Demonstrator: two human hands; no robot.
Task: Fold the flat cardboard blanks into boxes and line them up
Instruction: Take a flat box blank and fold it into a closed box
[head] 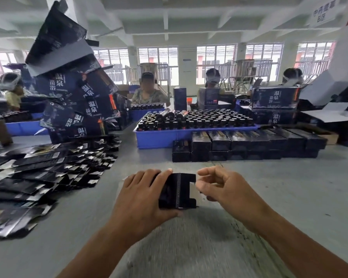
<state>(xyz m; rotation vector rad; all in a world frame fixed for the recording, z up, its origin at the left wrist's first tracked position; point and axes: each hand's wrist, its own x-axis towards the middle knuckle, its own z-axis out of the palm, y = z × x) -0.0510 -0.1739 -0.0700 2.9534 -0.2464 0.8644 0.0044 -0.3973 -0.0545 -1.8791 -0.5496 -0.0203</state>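
Black cardboard box blank (176, 190), partly folded, sits on grey table (269, 187) near front centre. Left hand (144, 194) grips its left side, fingers curled over top edge, thumb under near edge. Right hand (219, 184) just beside blank's right flaps, fingers loosely curled, thumb and forefinger near white flap; contact unclear, cannot tell if pinching. Flat blanks (48, 167) fanned in pile at left. Row of folded black boxes (247, 144) lined up beyond, touching blue tray (155, 137) of dark bottles (199, 118). Large printed cartons (76, 93) heaped behind pile.
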